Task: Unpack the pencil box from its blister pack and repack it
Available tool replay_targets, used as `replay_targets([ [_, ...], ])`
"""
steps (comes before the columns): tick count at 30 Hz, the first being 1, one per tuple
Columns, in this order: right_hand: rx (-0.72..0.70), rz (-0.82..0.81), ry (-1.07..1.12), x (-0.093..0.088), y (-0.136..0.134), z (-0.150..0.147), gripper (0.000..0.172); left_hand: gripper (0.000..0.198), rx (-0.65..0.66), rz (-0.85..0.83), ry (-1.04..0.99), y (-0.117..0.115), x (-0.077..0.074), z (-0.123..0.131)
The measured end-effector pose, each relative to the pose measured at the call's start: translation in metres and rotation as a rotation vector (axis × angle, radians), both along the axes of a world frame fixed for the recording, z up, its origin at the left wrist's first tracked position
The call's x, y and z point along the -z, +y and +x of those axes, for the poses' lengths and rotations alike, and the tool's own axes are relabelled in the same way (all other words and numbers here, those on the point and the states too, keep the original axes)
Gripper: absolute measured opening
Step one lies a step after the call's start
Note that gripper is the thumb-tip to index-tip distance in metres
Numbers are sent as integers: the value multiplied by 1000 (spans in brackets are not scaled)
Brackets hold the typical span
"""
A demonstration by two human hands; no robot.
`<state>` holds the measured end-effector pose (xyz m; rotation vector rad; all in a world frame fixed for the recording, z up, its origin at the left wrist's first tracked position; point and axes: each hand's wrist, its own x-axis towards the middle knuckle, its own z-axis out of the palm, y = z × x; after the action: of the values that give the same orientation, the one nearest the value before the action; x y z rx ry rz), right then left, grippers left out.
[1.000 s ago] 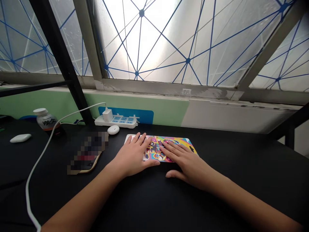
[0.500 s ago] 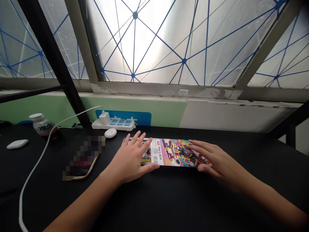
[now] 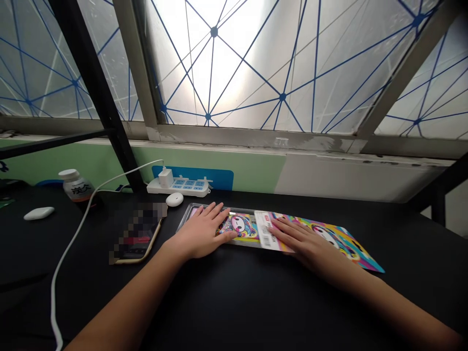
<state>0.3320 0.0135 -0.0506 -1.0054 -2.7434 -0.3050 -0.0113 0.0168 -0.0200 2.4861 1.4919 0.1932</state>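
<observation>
A clear pencil box (image 3: pixel 243 225) with a colourful cartoon picture lies on the black table. Spread flat, my left hand (image 3: pixel 204 233) rests on the box's left part and hides some of it. A bright printed card sleeve (image 3: pixel 353 243) with a white label (image 3: pixel 266 229) covers the right end of the box and reaches well past it to the right. On top of this sleeve lies my right hand (image 3: pixel 303 241), fingers stretched out flat. Its thumb is mostly hidden.
Left of the box are a phone (image 3: pixel 148 248) with a blurred screen, a white round-cornered case (image 3: pixel 174 199), a power strip (image 3: pixel 193 187) with a charger, a white cable (image 3: pixel 58 278), a bottle (image 3: pixel 77 187) and a white mouse-like object (image 3: pixel 39 213). A window (image 3: pixel 241 68) stands behind.
The card sleeve has slid right along the pencil box under my right hand, baring more of the box's cartoon picture. My left hand stays on the box. The view has shifted slightly.
</observation>
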Motion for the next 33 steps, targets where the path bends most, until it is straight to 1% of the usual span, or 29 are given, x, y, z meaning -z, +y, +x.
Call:
replay_targets([
  [2,15,60,24,-4,-8,26,61,80,-3,4,-5,1,0,-6],
  [4,38,154,82,-12,-18,44,65,79,-11,12,-9,2,1,-8],
  [6,73,238,148,-23,-30,49,68,79,-28,17,-11,3,2,-8],
  [7,84,265,171,-29,-37,46,68,79,-40,23,-14,4,3,-6],
  [9,63,272,173,-39,-53,31,68,79,-64,50,-19,5,4,-2],
  [11,-27,221,120,-42,-71,6,65,76,-81,85,-23,6,6,3],
  [13,-137,121,42,-38,-88,-27,61,71,-92,119,-25,6,8,8],
  [16,-205,-121,-31,-22,-100,-77,57,62,-82,154,-33,4,10,16],
  [17,-210,-195,-42,-17,-99,-92,60,60,-67,159,-34,3,10,19],
  [18,-196,-240,-29,-12,-95,-105,59,58,-48,160,-34,1,11,22],
  [21,-200,-332,71,-8,-73,-133,52,55,14,162,-31,-1,12,29],
  [24,-228,-387,168,-10,-53,-142,51,53,20,175,-28,1,14,33],
  [26,-225,-408,196,-12,-47,-143,52,53,-5,183,-23,3,15,34],
  [28,-225,-401,195,-14,-46,-143,55,54,-31,191,-24,4,16,34],
  [29,-234,-379,189,-15,-47,-142,54,54,-43,196,-31,4,16,34],
  [30,-248,-343,182,-17,-47,-141,48,54,-55,204,-42,4,15,34],
  [32,-277,-235,170,-22,-43,-138,32,53,-72,222,-66,2,13,34],
  [33,-275,-166,168,-26,-39,-135,30,51,-77,235,-75,1,12,33],
])
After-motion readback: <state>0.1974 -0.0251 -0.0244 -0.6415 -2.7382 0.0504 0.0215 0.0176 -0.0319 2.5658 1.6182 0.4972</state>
